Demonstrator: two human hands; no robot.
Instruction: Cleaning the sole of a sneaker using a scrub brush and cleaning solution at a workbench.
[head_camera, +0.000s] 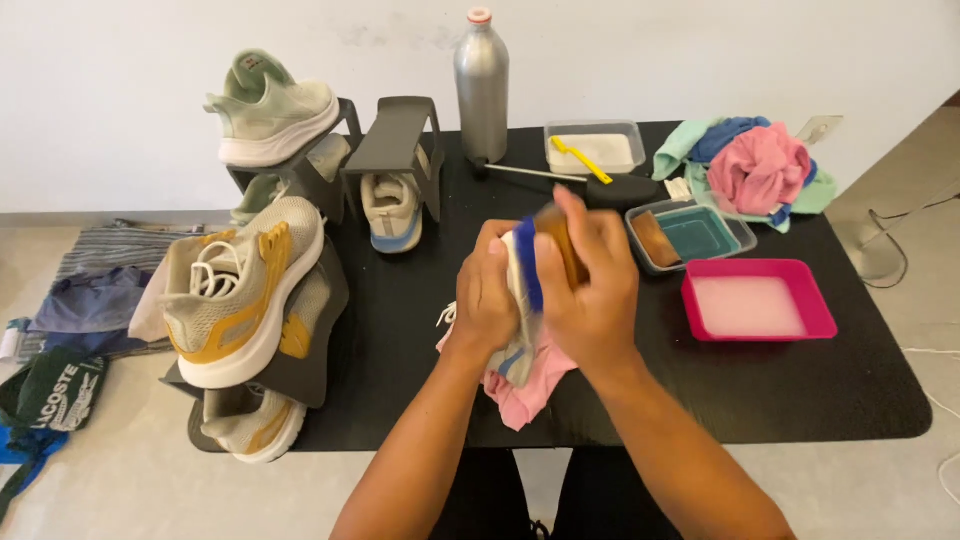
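My left hand (487, 295) wraps tightly around a white sneaker with blue trim (522, 262) held over the black table (400, 330), with a pink cloth (528, 388) hanging beneath it. My right hand (590, 285) is closed around a brown-backed brush (562, 240) pressed against the shoe. A tall silver metal bottle with a pink cap (481, 85) stands at the table's far edge, and a pink rectangular tray of cloudy liquid (757, 300) sits to my right.

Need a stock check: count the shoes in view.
6: mint shoe atop back rack, one under it, one under grey rack, yellow-trimmed pair front left, one in the hands. Others may be hidden.
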